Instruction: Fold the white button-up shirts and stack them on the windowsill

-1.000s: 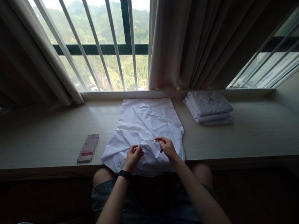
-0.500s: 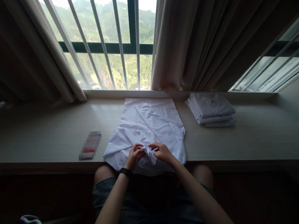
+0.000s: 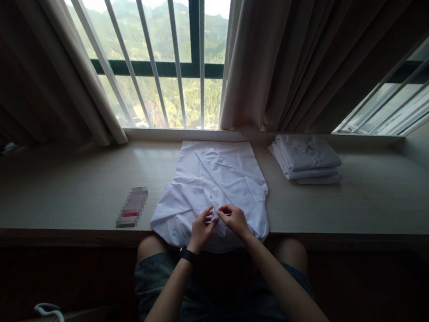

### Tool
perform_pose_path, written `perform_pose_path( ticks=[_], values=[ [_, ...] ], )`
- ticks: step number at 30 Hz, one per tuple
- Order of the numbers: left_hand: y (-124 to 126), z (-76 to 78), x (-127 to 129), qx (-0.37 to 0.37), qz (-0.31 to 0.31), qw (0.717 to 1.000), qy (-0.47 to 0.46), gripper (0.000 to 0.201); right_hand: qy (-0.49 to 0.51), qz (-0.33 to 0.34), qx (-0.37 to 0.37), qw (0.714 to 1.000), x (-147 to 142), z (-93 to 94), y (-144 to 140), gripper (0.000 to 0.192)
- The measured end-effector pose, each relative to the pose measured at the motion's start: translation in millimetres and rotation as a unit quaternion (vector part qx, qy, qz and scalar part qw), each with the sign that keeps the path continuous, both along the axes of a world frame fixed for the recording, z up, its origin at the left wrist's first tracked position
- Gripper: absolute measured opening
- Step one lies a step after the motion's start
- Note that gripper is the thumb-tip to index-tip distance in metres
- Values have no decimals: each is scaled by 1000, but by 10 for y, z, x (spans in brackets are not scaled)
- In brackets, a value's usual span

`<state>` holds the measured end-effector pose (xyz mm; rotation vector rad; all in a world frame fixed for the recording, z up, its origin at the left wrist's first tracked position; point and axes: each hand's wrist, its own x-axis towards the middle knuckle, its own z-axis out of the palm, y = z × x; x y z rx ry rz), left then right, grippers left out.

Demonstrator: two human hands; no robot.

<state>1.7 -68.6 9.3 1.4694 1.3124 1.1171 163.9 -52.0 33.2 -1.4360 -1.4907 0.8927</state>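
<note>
White shirt (image 3: 216, 181) spread flat on the sill (image 3: 52, 195), near edge. Left hand (image 3: 201, 230) and right hand (image 3: 234, 218) both pinching one small fold (close together). Probably light, limp, crease-prone; best gripped at hems.

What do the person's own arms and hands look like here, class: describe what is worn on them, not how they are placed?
Both forearms are bare, with no sleeves in view. The left hand has a black wristband, perhaps a watch or fitness band, round its wrist. The right hand shows no band, and no rings or gloves can be made out on either.
</note>
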Motion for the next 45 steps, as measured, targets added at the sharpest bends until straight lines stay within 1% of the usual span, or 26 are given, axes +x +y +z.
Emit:
perform_pose_path(
  ticks=[2,3,5,8,10,11,12,14,16,18,22,25,27,32,37,42,45],
  values=[
    [-33,-5,-19,48,25,998,39,33,32,-35,-22,999,15,-91,20,22],
    [-49,-6,-29,79,36,994,73,28,53,-54,-29,997,23,-139,29,25],
    [-81,2,-38,142,38,975,165,30,99,-87,-32,991,27,-219,31,31],
    [-114,55,-6,207,13,924,322,38,149,-97,-15,984,-13,-259,-26,35],
    [-119,105,36,232,-6,889,394,37,145,-91,-4,985,-65,-241,-97,31],
    [-116,126,56,242,-15,876,416,34,131,-88,3,987,-92,-228,-136,29],
    [-110,141,71,249,-24,868,429,29,115,-87,9,989,-117,-217,-175,28],
    [-95,150,83,262,-35,860,436,19,94,-96,18,991,-152,-208,-243,26],
    [-84,139,70,276,-41,859,429,15,95,-113,23,989,-168,-219,-294,25],
    [-84,131,47,287,-43,860,420,16,102,-118,25,987,-171,-240,-327,24],
    [-105,169,18,292,-58,868,398,17,94,-77,17,992,-174,-276,-350,22],
    [-107,201,23,282,-61,874,392,14,87,-62,3,994,-176,-298,-346,21],
    [-98,194,30,276,-58,876,392,14,87,-54,-6,995,-168,-318,-338,21],
    [-84,103,30,282,-39,880,380,14,95,-38,-15,995,-126,-355,-325,23],
    [-86,26,8,279,-34,885,372,17,97,-23,-23,995,-90,-344,-323,23],
    [-54,-47,-2,260,-32,898,355,16,69,-7,-22,997,-71,-331,-319,22],
    [-17,-81,-8,249,-41,910,329,18,40,-13,-25,999,-76,-338,-316,19]
  ],
)
